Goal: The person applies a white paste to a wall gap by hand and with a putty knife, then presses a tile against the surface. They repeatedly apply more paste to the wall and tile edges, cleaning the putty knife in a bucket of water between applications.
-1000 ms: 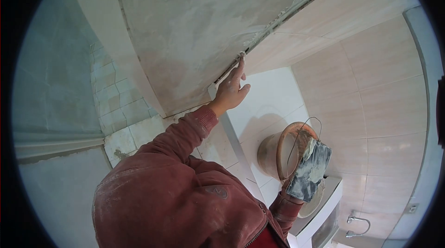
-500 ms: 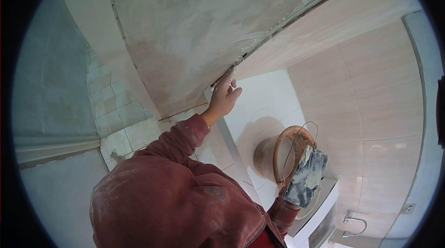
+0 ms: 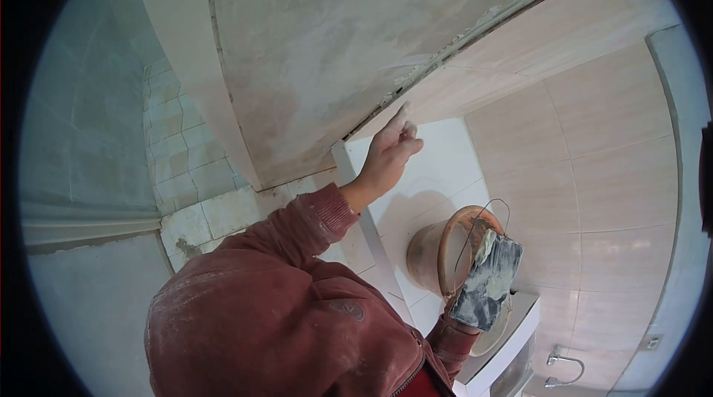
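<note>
My left hand (image 3: 390,148) is raised just off the seam (image 3: 401,92) between the grey plastered wall and the pinkish tiles. Its index finger points out, the other fingers are partly curled, and whitish paste coats the fingertips. I see nothing held in it. At lower right, my right hand (image 3: 450,309) is mostly hidden behind a dark rectangular plate (image 3: 486,285) that it supports. Pale filler is smeared thickly across this plate. Right behind it stands an orange-brown bucket (image 3: 427,252) with a wire handle, its inside coated pale.
The bucket rests on a white tiled ledge (image 3: 438,152). A round pale container (image 3: 494,334) sits partly behind the right sleeve. Beyond are a sink (image 3: 512,371), a chrome tap (image 3: 566,367) and a wall socket (image 3: 653,342). Floor tiles (image 3: 215,211) show at left.
My left hand has come away from the seam, moving right and slightly down in view. The right hand and its plate have barely moved. The view has shifted slightly.
</note>
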`<action>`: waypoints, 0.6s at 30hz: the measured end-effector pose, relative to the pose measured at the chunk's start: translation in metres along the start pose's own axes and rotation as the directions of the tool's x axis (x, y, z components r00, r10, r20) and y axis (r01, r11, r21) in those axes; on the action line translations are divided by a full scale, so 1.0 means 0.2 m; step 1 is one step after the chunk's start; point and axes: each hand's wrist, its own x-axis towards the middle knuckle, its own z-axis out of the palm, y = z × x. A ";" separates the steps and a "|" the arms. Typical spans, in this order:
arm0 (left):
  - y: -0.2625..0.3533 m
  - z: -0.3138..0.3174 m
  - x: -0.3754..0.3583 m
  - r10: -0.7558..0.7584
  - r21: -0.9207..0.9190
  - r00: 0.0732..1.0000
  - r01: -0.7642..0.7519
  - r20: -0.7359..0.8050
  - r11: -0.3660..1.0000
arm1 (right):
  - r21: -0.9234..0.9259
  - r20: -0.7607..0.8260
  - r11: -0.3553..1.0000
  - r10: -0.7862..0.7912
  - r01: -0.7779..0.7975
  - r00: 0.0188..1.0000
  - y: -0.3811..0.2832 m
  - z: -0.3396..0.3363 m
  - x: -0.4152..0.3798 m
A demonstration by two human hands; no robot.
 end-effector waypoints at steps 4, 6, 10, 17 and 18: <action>-0.06 -0.15 0.05 -0.230 0.093 0.962 0.245 -0.145 0.965 | 0.070 0.030 0.997 0.012 -0.014 0.999 0.02 0.04 0.11; -0.07 -0.14 0.09 -0.162 0.074 0.972 0.176 -0.170 0.982 | 0.102 0.037 0.994 0.023 -0.027 0.999 0.02 0.04 0.09; -0.05 -0.06 0.10 -0.025 0.227 0.999 0.015 0.042 0.974 | 0.174 0.060 0.984 0.017 -0.027 0.998 0.00 0.07 0.16; -0.12 0.13 -0.33 -0.029 0.444 0.688 -0.434 0.725 0.784 | 0.225 -0.181 0.958 -0.139 0.179 0.974 0.07 0.11 0.21; -0.15 0.15 -0.36 -0.070 0.456 0.640 -0.462 0.765 0.761 | 0.234 -0.199 0.952 -0.153 0.198 0.968 0.06 0.10 0.21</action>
